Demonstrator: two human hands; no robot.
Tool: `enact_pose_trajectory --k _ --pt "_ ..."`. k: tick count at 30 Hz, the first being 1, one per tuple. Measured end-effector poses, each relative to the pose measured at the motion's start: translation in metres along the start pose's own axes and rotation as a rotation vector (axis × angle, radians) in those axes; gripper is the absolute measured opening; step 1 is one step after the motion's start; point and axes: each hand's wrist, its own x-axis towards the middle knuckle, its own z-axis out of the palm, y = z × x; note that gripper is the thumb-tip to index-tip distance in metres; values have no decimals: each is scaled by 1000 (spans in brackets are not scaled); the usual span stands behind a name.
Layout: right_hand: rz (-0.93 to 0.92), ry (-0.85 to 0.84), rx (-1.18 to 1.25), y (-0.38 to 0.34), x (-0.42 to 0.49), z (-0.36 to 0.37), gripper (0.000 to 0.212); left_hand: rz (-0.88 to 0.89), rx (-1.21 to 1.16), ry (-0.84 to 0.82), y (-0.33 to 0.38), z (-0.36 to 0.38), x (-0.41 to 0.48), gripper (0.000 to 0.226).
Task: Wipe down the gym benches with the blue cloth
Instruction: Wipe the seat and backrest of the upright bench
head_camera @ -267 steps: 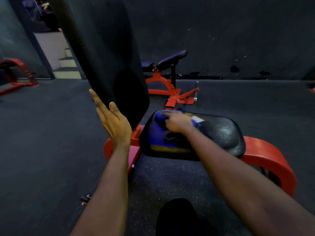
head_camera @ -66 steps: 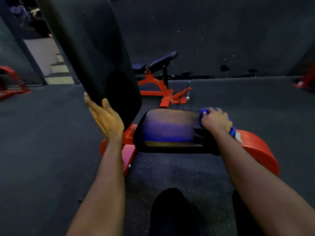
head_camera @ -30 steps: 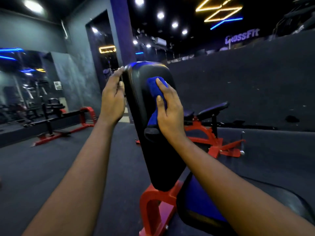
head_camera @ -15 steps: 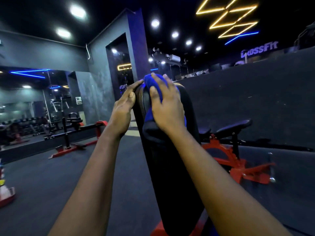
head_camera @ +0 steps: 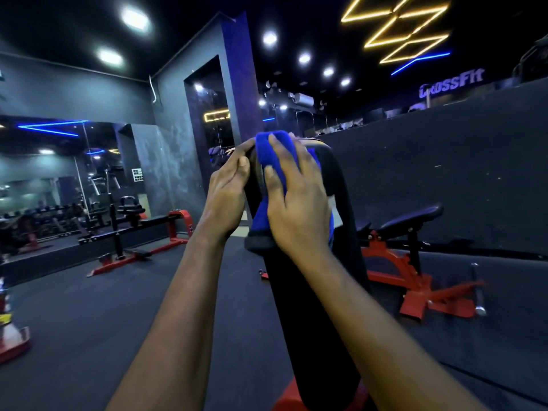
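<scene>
The blue cloth (head_camera: 262, 152) lies draped over the top front of the near bench's upright backrest (head_camera: 320, 351), its lower end hanging down the pad's face. The right hand (head_camera: 299, 200) lies flat on the cloth, fingers straight and spread, pressing it against the padding rather than clutching it. The left hand (head_camera: 228, 194) grips the backrest's left edge near the top, thumb on the front and fingers wrapped behind, apparently steadying the pad.

Step in hand, as judged: wiping the backrest, starting at its top. The next move calls for drawing the cloth down the full length of the pad under even pressure, with the left hand bracing.

A second incline bench (head_camera: 410, 216) stands well apart to the right and a flat bench (head_camera: 154, 223) to the left; both presumably await wiping.
</scene>
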Motion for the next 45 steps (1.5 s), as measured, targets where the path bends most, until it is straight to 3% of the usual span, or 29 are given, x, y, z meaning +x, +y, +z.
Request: enact_pose_trajectory --k 2,7,9,12,18,21,24,31,36,42,45 --pt "-59 -30 -17 5 -5 -5 45 4 -11 -3 -1 1 -1 33" --pt "95 -78 15 11 46 -1 45 19 6 4 -3 1 1 36" --pt "31 -10 -5 5 22 0 46 19 -20 9 -4 1 1 35" --pt "-94 -41 -28 6 -6 -4 48 35 -4 37 -4 4 -1 36" --pt "96 -63 11 17 50 -1 48 47 -2 80 -6 10 -1 36" --pt "-10 4 0 8 12 -2 46 35 -86 93 -6 12 -1 34" --pt "-123 -36 36 13 0 -7 47 34 -124 98 -8 14 -2 35" --pt "58 -23 46 27 53 2 47 36 -73 104 -8 14 -3 37" --pt "-152 -60 70 22 3 -8 46 54 -123 125 -12 16 -3 37" --pt "95 0 104 41 61 -1 40 50 -109 217 -7 25 -5 37" --pt "-9 -7 109 33 24 -5 44 77 -72 275 -9 31 -4 40"
